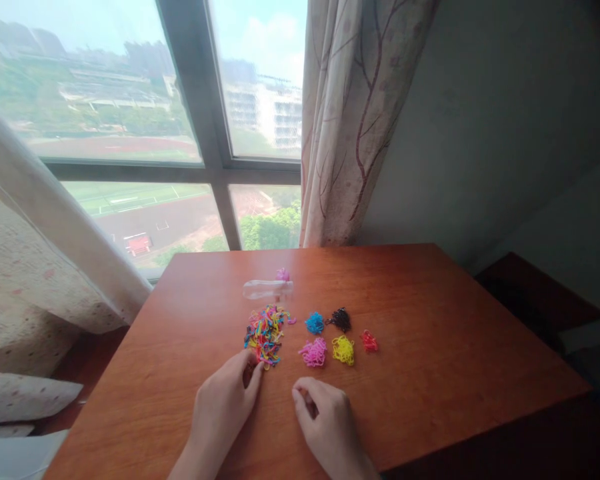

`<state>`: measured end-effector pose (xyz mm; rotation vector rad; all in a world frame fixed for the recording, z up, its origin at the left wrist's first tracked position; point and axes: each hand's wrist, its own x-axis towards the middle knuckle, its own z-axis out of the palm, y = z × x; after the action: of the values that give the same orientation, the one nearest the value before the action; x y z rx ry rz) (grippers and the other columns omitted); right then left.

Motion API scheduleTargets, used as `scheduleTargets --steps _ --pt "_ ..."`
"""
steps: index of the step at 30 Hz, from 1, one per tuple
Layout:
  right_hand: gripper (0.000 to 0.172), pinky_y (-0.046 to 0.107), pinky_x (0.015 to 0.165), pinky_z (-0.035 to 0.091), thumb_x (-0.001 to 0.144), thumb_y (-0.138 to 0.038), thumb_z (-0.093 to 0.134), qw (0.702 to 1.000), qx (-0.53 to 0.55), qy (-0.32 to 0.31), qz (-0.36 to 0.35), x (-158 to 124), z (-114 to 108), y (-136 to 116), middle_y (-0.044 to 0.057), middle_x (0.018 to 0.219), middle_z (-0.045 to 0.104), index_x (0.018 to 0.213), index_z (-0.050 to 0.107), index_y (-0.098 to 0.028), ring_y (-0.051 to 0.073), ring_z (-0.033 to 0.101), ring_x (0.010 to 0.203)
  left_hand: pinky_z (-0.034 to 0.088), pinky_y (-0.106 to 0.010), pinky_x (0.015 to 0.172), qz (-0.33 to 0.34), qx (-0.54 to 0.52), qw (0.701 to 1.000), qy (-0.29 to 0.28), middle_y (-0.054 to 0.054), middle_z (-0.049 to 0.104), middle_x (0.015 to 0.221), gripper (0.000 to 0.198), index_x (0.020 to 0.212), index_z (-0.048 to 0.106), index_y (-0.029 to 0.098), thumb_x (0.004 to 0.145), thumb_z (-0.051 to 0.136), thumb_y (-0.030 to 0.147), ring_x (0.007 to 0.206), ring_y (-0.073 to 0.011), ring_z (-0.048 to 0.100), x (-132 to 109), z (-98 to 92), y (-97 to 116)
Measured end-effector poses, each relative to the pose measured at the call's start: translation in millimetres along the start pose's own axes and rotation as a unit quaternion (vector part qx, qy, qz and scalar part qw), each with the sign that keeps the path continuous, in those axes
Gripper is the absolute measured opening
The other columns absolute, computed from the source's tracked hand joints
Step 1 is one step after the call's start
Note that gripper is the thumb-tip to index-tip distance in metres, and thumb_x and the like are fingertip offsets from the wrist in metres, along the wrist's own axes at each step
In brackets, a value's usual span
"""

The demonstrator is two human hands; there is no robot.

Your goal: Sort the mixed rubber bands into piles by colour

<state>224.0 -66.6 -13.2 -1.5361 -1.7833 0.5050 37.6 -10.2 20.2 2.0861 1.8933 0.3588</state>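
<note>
A mixed heap of small coloured rubber bands (266, 331) lies on the brown wooden table (430, 347). To its right sit small sorted piles: blue (315, 323), black (341, 319), red (369, 341), yellow (343, 349) and pink (313, 353). My left hand (225, 407) touches the near edge of the mixed heap, fingers curled in a pinch. My right hand (325, 417) rests on the table just below the pink pile, fingers curled under; what they hold is hidden.
A clear plastic bottle (267, 289) lies on its side beyond the heap, with a small pink thing (283, 274) behind it. A window and patterned curtains (355, 120) stand past the far table edge. A dark low surface (535, 300) sits at the right.
</note>
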Motion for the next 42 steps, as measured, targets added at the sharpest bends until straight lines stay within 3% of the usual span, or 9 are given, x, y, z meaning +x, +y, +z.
scheduleTargets --steps 13,19,24,31,42 --pt "0.015 0.021 0.057 0.034 0.093 -0.023 0.051 1.000 0.017 -0.011 0.011 4 -4 -3 -0.003 0.065 0.062 0.082 0.061 -0.022 0.012 0.058 0.057 0.043 -0.024 0.062 0.007 -0.028 0.999 0.038 0.003 0.072 0.077 0.021 0.087 0.062 0.026 0.092 0.044 0.036 0.069 -0.0160 0.069 -4 6.1 -10" --pt "0.014 0.022 0.058 0.032 0.092 -0.021 0.052 0.999 0.019 -0.024 0.019 3 -2 -2 -0.004 0.065 0.060 0.081 0.060 -0.023 0.012 0.056 0.058 0.042 -0.023 0.059 -0.032 -0.015 0.999 0.037 0.004 0.070 0.072 0.023 0.098 0.063 0.027 0.091 0.045 0.040 0.064 -0.0152 0.068 -9 1.0 -18" --pt "0.014 0.023 0.058 0.031 0.092 -0.021 0.052 0.999 0.017 -0.030 0.025 3 -2 -2 -0.004 0.066 0.061 0.081 0.061 -0.023 0.012 0.056 0.059 0.044 -0.024 0.062 -0.065 0.011 0.998 0.022 0.002 0.074 0.083 0.024 0.099 0.064 0.027 0.090 0.047 0.042 0.073 -0.0172 0.071 -15 -4.7 -25" --pt "0.015 0.022 0.058 0.031 0.092 -0.022 0.052 0.999 0.011 -0.024 0.021 4 -3 -3 -0.003 0.065 0.061 0.081 0.062 -0.022 0.012 0.057 0.059 0.045 -0.023 0.061 -0.041 0.014 0.999 0.004 0.002 0.074 0.087 0.023 0.101 0.063 0.027 0.091 0.047 0.040 0.074 -0.0160 0.071 -13 -5.0 -15" --pt "0.015 0.022 0.057 0.032 0.091 -0.021 0.052 1.000 0.010 -0.015 0.014 3 -2 -3 -0.004 0.064 0.062 0.080 0.062 -0.023 0.012 0.057 0.057 0.049 -0.023 0.060 0.013 -0.023 0.998 0.064 0.003 0.075 0.081 0.023 0.087 0.067 0.027 0.089 0.048 0.040 0.070 -0.0159 0.072 -15 -2.6 -28"
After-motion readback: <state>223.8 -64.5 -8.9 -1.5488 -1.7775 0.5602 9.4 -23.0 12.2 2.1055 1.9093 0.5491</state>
